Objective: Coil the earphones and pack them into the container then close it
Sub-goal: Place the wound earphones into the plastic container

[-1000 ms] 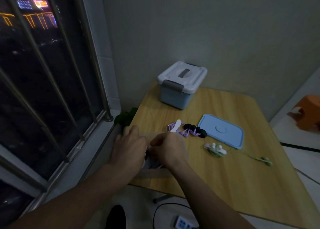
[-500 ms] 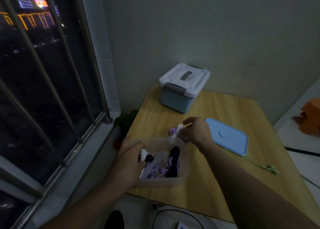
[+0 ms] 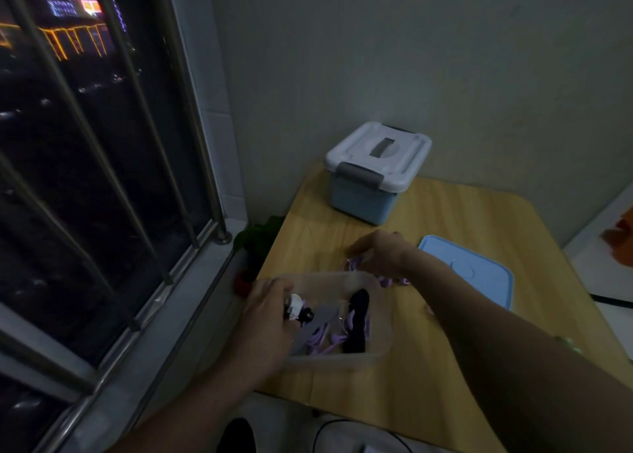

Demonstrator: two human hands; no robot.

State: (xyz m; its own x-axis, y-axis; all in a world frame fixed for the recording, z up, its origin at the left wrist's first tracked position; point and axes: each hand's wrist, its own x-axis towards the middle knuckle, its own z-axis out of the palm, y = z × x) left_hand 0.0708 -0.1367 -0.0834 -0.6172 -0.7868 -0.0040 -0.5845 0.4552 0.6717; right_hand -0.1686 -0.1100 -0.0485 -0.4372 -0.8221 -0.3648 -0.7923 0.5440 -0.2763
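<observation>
A clear plastic container (image 3: 378, 329) stands at the table's near left edge, holding coiled purple and black earphones (image 3: 354, 322). My left hand (image 3: 263, 326) rests over the container's left side, pinching a small white and black earphone piece (image 3: 298, 308). Just beyond the container's far rim, my right hand (image 3: 380, 252) closes on purple earphones (image 3: 354, 264) lying on the table. The container's blue lid (image 3: 479, 274) lies flat to the right, partly hidden by my right forearm.
A blue storage box with a white latched lid (image 3: 375, 171) stands at the table's far left corner by the wall. A barred window (image 3: 102, 144) and its sill run along the left. A green earphone (image 3: 570, 344) peeks past my forearm. A black cable (image 3: 342, 425) lies on the floor.
My right hand left the container, reached across the table and closed on the purple earphones. The container's contents came into sight. My left hand stayed at the container's left side.
</observation>
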